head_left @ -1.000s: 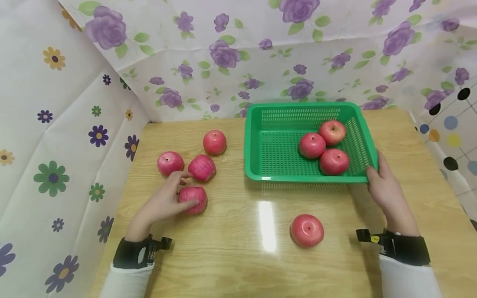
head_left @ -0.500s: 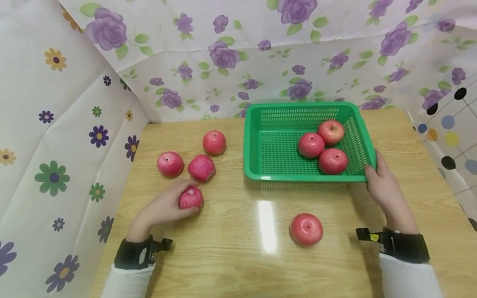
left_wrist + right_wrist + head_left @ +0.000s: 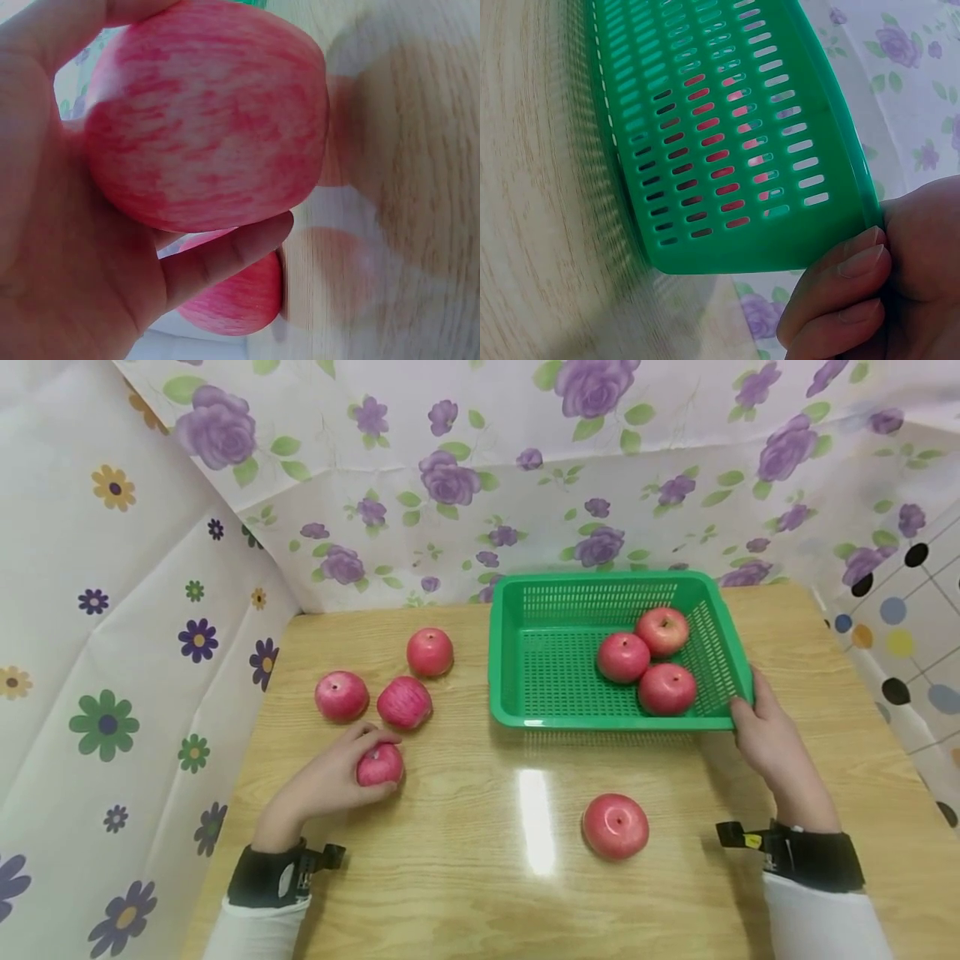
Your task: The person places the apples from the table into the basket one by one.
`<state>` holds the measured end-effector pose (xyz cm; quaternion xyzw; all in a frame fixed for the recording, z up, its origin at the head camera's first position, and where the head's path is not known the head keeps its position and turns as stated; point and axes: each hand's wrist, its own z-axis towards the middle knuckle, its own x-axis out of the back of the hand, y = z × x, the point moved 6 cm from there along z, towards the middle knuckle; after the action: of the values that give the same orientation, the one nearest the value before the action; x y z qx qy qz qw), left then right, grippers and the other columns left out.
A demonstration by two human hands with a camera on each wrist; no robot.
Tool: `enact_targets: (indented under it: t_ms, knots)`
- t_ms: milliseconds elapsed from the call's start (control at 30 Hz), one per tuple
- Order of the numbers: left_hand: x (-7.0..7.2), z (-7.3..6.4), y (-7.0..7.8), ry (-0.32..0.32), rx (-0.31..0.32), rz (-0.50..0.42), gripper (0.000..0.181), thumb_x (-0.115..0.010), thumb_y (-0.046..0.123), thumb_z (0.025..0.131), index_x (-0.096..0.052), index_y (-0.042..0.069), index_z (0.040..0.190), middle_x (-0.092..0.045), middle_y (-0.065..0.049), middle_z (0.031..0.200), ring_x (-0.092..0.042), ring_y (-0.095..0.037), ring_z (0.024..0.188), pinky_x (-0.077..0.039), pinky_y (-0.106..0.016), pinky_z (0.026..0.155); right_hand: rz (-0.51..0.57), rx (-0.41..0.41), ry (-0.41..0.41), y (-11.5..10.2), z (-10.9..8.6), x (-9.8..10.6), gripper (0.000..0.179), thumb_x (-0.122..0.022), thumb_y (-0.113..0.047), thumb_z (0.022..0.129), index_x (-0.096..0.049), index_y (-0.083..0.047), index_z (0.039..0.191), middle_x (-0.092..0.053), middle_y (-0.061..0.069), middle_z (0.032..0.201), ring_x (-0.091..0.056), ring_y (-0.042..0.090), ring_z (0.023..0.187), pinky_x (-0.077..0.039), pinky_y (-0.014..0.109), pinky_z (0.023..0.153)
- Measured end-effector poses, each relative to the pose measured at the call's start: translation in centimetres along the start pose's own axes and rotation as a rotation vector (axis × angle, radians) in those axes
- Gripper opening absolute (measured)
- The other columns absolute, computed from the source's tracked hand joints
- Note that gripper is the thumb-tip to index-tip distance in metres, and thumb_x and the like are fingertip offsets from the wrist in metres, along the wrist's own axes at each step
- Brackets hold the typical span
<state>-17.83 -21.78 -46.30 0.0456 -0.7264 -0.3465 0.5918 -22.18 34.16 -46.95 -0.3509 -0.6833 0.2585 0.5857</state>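
In the head view my left hand (image 3: 330,781) holds a red apple (image 3: 380,765), thumb on its near side and fingers on its far side. Streaked red skin of this apple (image 3: 210,120) fills much of the left wrist view; whether it touches the table cannot be told. Three more apples lie just beyond that hand: one at the left (image 3: 342,697), a streaked apple (image 3: 405,702) and one farther back (image 3: 431,652). My right hand (image 3: 776,752) grips the right rim of a green plastic basket (image 3: 600,723), thumb on top and fingers beneath the rim (image 3: 840,127).
Inside the basket, three apples (image 3: 667,689) touch one another toward the right. A lone apple (image 3: 616,827) sits on the wooden table (image 3: 465,877) in front of the basket. Flowered sheets (image 3: 450,543) hang along the back and left side.
My left hand has closed round the nearest left apple, which has turned and shifted slightly left. The right hand keeps its grip on the basket, and the other apples stay put.
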Motion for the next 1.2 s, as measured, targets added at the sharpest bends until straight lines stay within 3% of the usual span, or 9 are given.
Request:
enact_targets:
  t_ms: [100,267,500,733,867,967,1200]
  knots:
    - [0.1,0.0,0.0,0.009,0.01,-0.001,0.058,-0.082,0.034,0.079,-0.058,0.017,0.129,-0.046,0.001,0.122,-0.052,-0.018,0.105,-0.055,-0.045,0.086,-0.005,-0.001,0.001,0.1,-0.1,0.0,0.061,-0.019,-0.038,0.107,0.01,-0.022,0.159,-0.031,0.033,0.144,-0.04,0.046,0.11,-0.042,0.05,0.074]
    - [0.5,0.2,0.3,0.039,0.007,-0.003,0.053,-0.081,0.034,0.08,-0.058,0.017,0.124,-0.047,0.003,0.118,-0.053,-0.017,0.102,-0.054,-0.045,0.085,0.007,-0.01,-0.001,0.2,-0.1,0.0,0.062,-0.019,-0.039,0.107,0.011,-0.021,0.158,-0.024,0.034,0.15,-0.036,0.048,0.115,-0.04,0.06,0.083]
    - [1.0,0.9,1.2,0.06,-0.07,-0.05,0.051,-0.08,0.034,0.08,-0.055,0.019,0.123,-0.056,0.008,0.114,-0.055,-0.011,0.101,-0.054,-0.042,0.087,0.011,-0.009,-0.003,0.3,0.0,0.0,0.062,-0.019,-0.039,0.107,0.01,-0.022,0.158,-0.027,0.033,0.149,-0.036,0.048,0.115,-0.04,0.058,0.082]
    - [1.2,1.3,2.0,0.063,-0.118,-0.068,0.053,-0.079,0.03,0.081,-0.054,0.017,0.126,-0.056,0.009,0.116,-0.056,-0.009,0.102,-0.053,-0.042,0.088,0.004,0.003,0.012,0.2,0.1,0.1,0.061,-0.021,-0.039,0.107,0.008,-0.024,0.159,-0.031,0.033,0.145,-0.039,0.046,0.111,-0.041,0.054,0.078]
    - [1.3,1.4,2.4,0.066,-0.131,-0.067,0.053,-0.078,0.031,0.082,-0.054,0.017,0.127,-0.056,0.009,0.118,-0.056,-0.009,0.104,-0.053,-0.043,0.09,-0.006,0.008,0.028,0.1,-0.1,0.2,0.061,-0.024,-0.039,0.107,0.005,-0.024,0.16,-0.047,0.029,0.123,-0.052,0.036,0.087,-0.046,0.042,0.063]
    - [1.3,1.6,2.6,0.069,-0.136,-0.066,0.054,-0.078,0.033,0.082,-0.054,0.018,0.128,-0.055,0.009,0.12,-0.055,-0.009,0.105,-0.053,-0.043,0.09,-0.006,0.011,0.027,0.1,-0.2,0.3,0.061,-0.025,-0.039,0.107,0.003,-0.025,0.16,-0.049,0.021,0.102,-0.051,0.023,0.065,-0.045,0.034,0.052]
    - [1.6,2.7,4.2,0.074,-0.178,-0.097,0.055,-0.076,0.038,0.085,-0.051,0.02,0.131,-0.054,0.008,0.125,-0.052,-0.01,0.107,-0.052,-0.042,0.091,0.013,0.022,0.017,-0.1,-0.3,0.5,0.061,-0.026,-0.037,0.108,0.003,-0.025,0.16,-0.049,0.02,0.099,-0.049,0.017,0.058,-0.044,0.031,0.05]
